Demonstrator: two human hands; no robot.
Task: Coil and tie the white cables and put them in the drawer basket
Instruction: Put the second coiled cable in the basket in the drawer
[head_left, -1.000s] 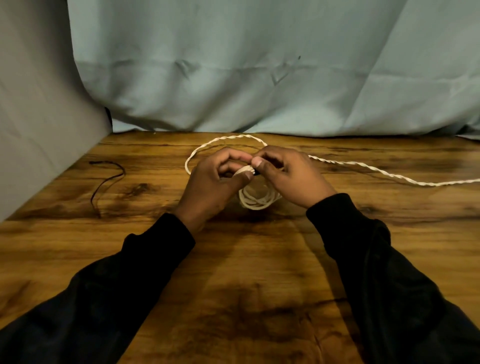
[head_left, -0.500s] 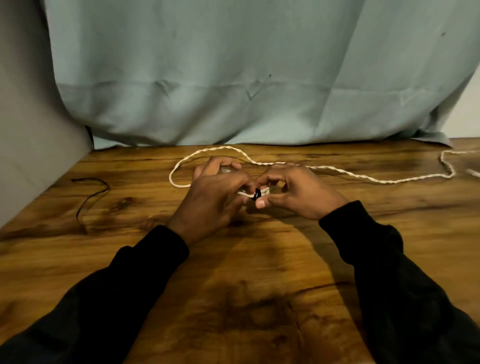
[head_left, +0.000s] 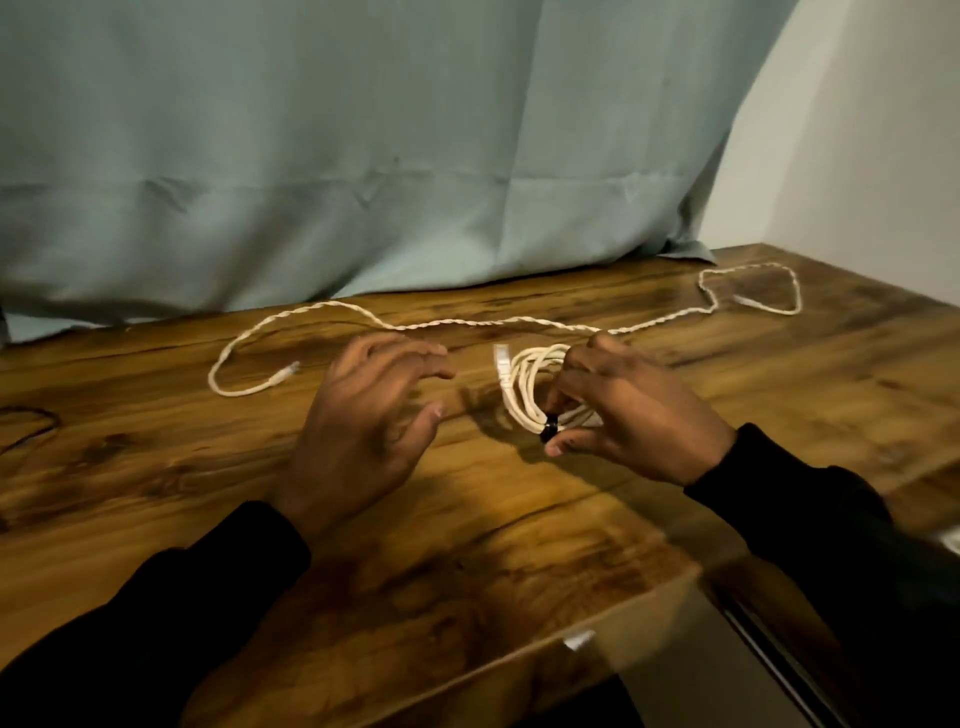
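We see two bare hands, the left hand (head_left: 363, 415) and right hand (head_left: 639, 415), no rings or watch visible. Both arms wear long black sleeves (head_left: 810, 525), plain, matte, loose-fitting, cuffs ending at the wrists.

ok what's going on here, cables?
A person is bundling white cables on a wooden table. The right hand pinches a coiled cable at its black tie. The left hand hovers open beside it, holding nothing. A second, twisted cable lies uncoiled across the table behind. No drawer basket is in view.
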